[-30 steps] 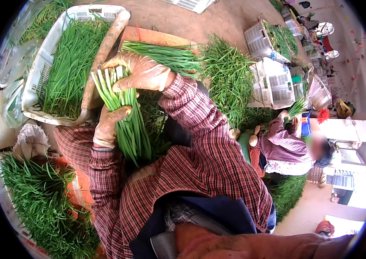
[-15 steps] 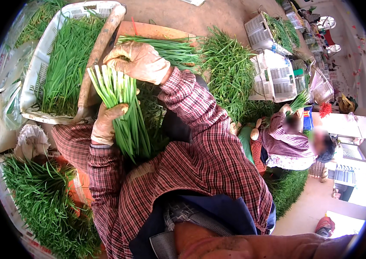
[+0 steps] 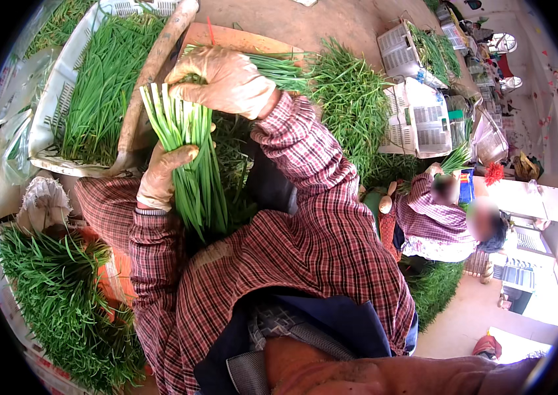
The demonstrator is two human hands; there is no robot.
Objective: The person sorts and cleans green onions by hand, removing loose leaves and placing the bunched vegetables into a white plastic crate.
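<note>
So the main change over the last second is the right hand [image 3: 226, 80]: its thumb was lying down across the pale stems, and now it's pulled up to the very tips with the fingers curled. Looks to me like the left hand [image 3: 157, 176] is carrying the bunch of garlic chives [image 3: 200, 184] pretty much solo now, with more of the white ends showing.

Left grip is closed around the middle of the bunch, thumb across the front. Right grip is mostly curled in, only a small gap if any, and I honestly can't tell if it's pinching a stem or just touching the ends.

The bunch is up in front of the person, pale ends up, leaves hanging toward the lap. Just beyond the right hand there's a pile of trimmed-looking chives [image 3: 283, 70] on an orange-brown board [image 3: 246, 37], and a white crate [image 3: 43, 131] full of greens over on the left
</note>
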